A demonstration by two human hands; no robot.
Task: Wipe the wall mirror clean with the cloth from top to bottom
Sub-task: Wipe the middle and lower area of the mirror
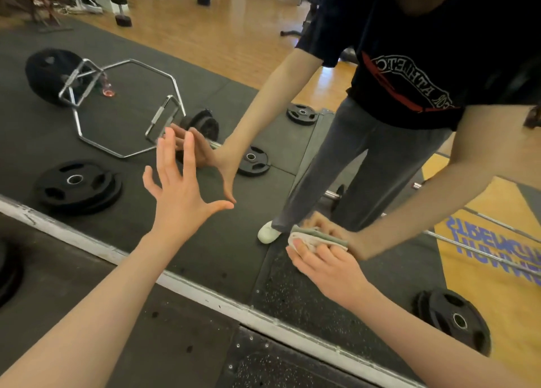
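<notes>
The wall mirror (123, 235) fills most of the view, and its pale bottom edge runs at a slant from the left side down to the lower right. In the glass on the left you can see a shiny eight-sided lifting bar (126, 106) lying on a dark floor mat, with round black weight plates (78, 186) near it. The left hand (178, 188) is held up with its fingers spread wide and straight, holding nothing, and its thumb tip meets the thumb tip of its twin in the glass. Further right, the mirror shows the person standing in a black shirt, grey trousers and a white shoe (268, 232). The right hand (325, 266) is low on the mirror, close to the bottom edge, and its fingers curl over a bunched-up cloth (310, 237), pressing it onto the glass. The cloth is whitish and grey-green. One more black plate (453, 320) shows in the glass at the far right.
</notes>
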